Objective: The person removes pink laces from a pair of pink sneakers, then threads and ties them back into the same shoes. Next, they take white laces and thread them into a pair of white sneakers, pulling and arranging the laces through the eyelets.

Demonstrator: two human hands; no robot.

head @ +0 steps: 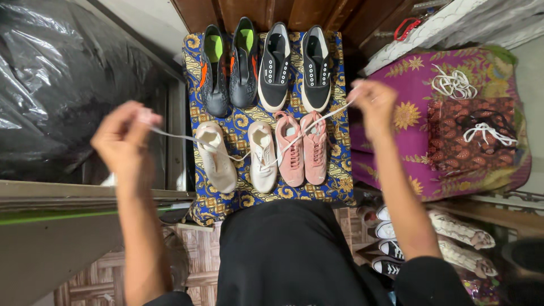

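Note:
My left hand [123, 137] pinches one end of a white shoelace [187, 137], raised at the left. My right hand [374, 102] pinches the other end, raised at the right. The lace sags between them and runs through the right shoe of a cream pair [263, 156] on a blue patterned cloth [198, 56]. The left cream shoe [218, 156] lies beside it. A pink pair of sneakers [303, 147] sits to the right of the cream shoes. Behind them stand black boots with green insoles [229, 65] and black canvas shoes with white soles [294, 65].
A purple flowered cloth [408, 73] at the right bears loose white laces [453, 84] and a brown patterned pouch [470, 141] with another lace on it. More shoes [391, 249] lie low on the right. Black plastic sheeting [62, 79] fills the left.

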